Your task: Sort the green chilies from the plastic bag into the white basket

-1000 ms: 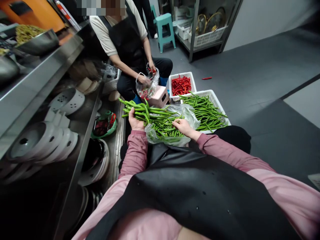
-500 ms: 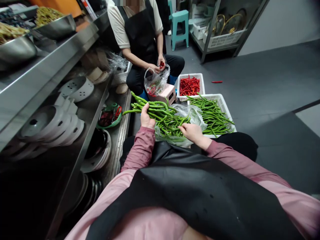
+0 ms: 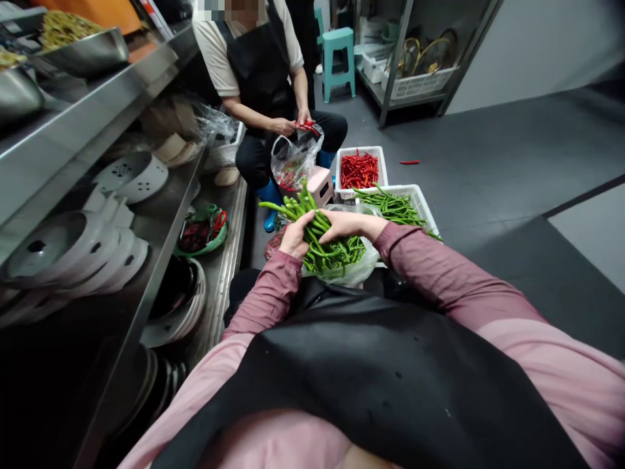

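Green peppers (image 3: 390,207) fill a white basket (image 3: 426,207) at two o'clock and a plastic bag (image 3: 368,259) at five; one bunch (image 3: 300,207), at centre, sits clasped between left hand (image 3: 294,238) and right hand (image 3: 346,223), together; probably light, springy, slick, snappable; best gripped gently mid-length.

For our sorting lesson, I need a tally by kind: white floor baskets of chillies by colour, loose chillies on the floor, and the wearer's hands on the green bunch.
White basket of red chillies: 1
White basket of green chillies: 1
Loose red chilli: 1
Hands on green bunch (left hand, right hand): 2
Total: 5
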Motion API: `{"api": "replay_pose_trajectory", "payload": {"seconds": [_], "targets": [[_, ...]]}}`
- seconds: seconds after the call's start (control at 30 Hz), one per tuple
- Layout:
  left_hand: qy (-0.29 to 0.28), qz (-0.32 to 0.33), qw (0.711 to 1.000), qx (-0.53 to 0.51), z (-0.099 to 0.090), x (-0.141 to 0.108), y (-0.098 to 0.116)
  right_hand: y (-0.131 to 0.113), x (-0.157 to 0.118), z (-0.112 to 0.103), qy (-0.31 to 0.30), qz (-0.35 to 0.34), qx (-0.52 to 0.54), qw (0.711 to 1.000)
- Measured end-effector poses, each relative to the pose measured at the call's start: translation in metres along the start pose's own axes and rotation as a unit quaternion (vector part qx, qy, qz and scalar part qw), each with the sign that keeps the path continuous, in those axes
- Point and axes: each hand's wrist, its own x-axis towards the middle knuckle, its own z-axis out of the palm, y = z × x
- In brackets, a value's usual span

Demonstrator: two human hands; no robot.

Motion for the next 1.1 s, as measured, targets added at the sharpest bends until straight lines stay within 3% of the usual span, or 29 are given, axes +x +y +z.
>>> {"api": "replay_pose_trajectory", "payload": {"seconds": [0.1,0.23,0.33,0.53,0.73,1.1], "targets": [[-0.038,-0.047,0.998,0.002,-0.013,0.008,-0.003,0.007,-0.013,0.009,-0.053,0.083,0.105,0.990],[-0.044,-0.045,0.998,0.014,-0.026,0.015,-0.020,0.019,-0.027,0.022,0.011,0.075,0.184,0.980],[-0.056,-0.048,0.997,0.026,-0.033,0.018,-0.033,0.035,-0.033,0.029,0.060,0.063,0.184,0.979],[-0.035,-0.047,0.998,0.005,-0.044,0.029,-0.048,0.057,-0.041,0.028,0.134,0.073,0.218,0.964],[-0.016,-0.035,0.998,0.043,-0.039,0.030,-0.050,0.069,-0.040,0.026,0.122,0.062,0.258,0.956],[-0.018,0.005,0.995,0.101,-0.034,0.036,-0.051,0.080,-0.031,0.016,0.049,0.042,0.185,0.981]]}}
